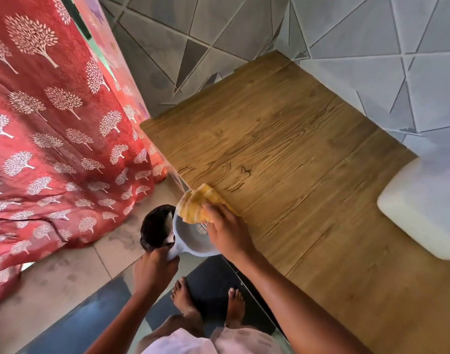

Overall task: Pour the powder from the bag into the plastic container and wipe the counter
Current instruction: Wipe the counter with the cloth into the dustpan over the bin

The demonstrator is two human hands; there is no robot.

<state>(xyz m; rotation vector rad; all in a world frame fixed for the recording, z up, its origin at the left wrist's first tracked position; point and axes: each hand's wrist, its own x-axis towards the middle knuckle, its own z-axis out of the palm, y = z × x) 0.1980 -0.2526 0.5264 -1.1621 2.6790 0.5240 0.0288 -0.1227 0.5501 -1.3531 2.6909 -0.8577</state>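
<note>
Wiping stage, pouring looks done.
My right hand (227, 227) pinches the cloth (198, 204) at the surface (295, 154) edge; left hand (154, 267) grips a scoop (193, 238) below; container (423, 205) sits right.

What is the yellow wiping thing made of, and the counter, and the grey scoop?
Yellow cloth: soft fabric, since it bunches into folds. Counter: looks like matte wood or a wood-print laminate, with grain lines and knots. Grey scoop: probably smooth plastic, an evenly coloured moulded shape.

The person wears a pale pink garment (193, 341); both forearms and both feet (185, 300) are bare.
</note>
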